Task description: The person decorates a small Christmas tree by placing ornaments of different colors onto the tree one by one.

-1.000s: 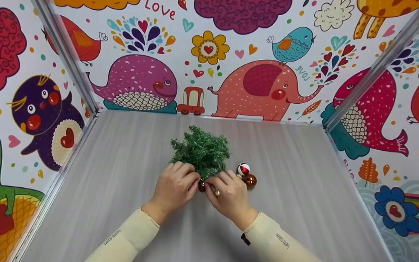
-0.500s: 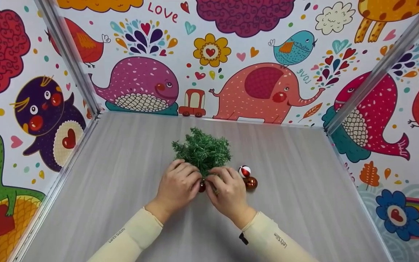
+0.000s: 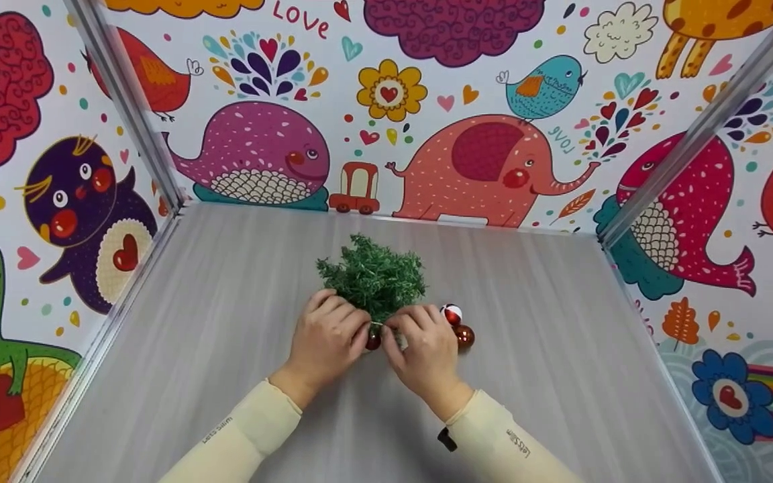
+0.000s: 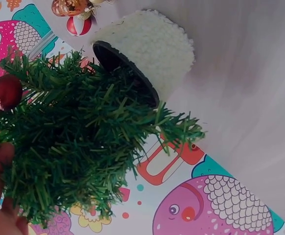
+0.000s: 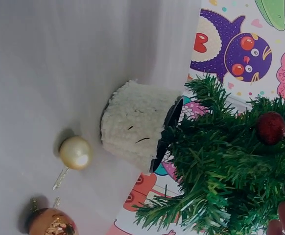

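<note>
A small artificial Christmas tree (image 3: 376,278) stands on the table, its branches hiding the pot in the head view. Both wrist views show that white fuzzy pot (image 5: 135,125) with a dark rim. On the near side of the tree hangs a dark red bauble (image 3: 374,338), also clear against the green in the left wrist view. My left hand (image 3: 330,335) and right hand (image 3: 421,345) meet just above it, fingertips a little apart. Between them runs a short pale string, pinched from either side. How it passes around the branch is hidden.
Right of the tree lie a red-and-white bauble (image 3: 452,314) and a copper bauble (image 3: 465,337). A pale gold bauble (image 5: 75,152) rests near the pot in the right wrist view. Printed panels (image 3: 427,87) enclose the table's back and sides.
My fingertips have shifted slightly, and the pale string now shows between them. The right hand has moved a little away from the left. Tree and loose baubles stay put.
</note>
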Demonstrator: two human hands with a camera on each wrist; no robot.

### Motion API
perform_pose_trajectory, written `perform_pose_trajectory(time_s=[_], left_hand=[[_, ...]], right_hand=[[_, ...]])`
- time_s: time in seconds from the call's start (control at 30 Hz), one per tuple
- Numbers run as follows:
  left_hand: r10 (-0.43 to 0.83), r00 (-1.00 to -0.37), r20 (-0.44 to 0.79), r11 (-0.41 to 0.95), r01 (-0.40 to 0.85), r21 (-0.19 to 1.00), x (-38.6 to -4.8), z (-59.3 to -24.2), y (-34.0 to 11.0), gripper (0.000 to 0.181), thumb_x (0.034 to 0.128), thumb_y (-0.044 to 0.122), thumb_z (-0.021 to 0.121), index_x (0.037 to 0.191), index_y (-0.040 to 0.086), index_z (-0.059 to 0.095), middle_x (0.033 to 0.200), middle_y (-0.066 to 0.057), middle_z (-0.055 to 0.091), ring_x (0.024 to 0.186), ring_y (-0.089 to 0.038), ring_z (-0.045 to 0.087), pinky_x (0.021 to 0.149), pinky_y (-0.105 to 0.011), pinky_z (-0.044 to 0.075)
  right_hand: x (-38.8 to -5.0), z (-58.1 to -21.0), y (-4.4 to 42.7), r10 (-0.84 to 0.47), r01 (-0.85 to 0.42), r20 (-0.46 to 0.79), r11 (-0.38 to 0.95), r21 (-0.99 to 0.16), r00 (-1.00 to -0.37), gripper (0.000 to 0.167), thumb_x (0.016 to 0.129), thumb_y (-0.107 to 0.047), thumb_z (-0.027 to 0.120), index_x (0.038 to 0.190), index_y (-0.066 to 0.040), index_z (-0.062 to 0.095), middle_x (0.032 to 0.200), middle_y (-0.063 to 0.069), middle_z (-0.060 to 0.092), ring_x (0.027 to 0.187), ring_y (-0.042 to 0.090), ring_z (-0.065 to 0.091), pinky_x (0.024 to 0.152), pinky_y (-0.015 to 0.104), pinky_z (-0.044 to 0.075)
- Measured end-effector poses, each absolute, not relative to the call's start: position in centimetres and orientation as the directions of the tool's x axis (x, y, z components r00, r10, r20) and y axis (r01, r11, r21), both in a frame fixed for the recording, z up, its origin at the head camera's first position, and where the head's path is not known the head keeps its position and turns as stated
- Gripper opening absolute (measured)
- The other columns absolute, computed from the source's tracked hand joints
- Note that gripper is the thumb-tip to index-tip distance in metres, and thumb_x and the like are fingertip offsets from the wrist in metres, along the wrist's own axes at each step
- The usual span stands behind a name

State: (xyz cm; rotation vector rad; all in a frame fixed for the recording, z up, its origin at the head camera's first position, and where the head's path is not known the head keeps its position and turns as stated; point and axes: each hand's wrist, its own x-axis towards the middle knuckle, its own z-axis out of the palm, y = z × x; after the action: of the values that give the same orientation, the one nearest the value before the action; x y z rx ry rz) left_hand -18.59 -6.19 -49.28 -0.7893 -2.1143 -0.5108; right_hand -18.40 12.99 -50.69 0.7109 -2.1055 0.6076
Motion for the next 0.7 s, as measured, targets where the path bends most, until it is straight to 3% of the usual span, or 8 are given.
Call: perform_pose_trajectory(time_s=[0.4, 0.7], left_hand=[[0.374, -0.486, 0.79, 0.75, 0.659, 0.05, -18.86, -49.57, -6.15, 0.006, 0.0813, 0.013, 0.076, 0.076, 0.013, 0.072, 0.073, -0.002, 0.068, 0.074, -0.023, 0.062, 0.095, -0.048, 0.046], [0.379, -0.491, 0.784, 0.745, 0.664, 0.056, -18.73, -49.32, -6.09, 0.006, 0.0805, 0.011, 0.075, 0.075, 0.011, 0.072, 0.073, -0.002, 0.069, 0.075, -0.024, 0.062, 0.097, -0.047, 0.045]], right_hand=[[-18.26, -50.75, 12.9, -0.297, -0.601, 0.753, 0.783, -0.16, -0.587, 0.008, 0.086, -0.022, 0.067, 0.078, -0.019, 0.067, 0.076, -0.004, 0.058, 0.065, 0.017, 0.051, 0.054, 0.033, 0.045], [-18.26, -50.61, 12.92, -0.235, -0.575, 0.74, 0.782, -0.24, -0.63, 0.009, 0.087, -0.022, 0.069, 0.078, -0.02, 0.067, 0.076, -0.008, 0.057, 0.067, 0.014, 0.051, 0.055, 0.031, 0.045]])
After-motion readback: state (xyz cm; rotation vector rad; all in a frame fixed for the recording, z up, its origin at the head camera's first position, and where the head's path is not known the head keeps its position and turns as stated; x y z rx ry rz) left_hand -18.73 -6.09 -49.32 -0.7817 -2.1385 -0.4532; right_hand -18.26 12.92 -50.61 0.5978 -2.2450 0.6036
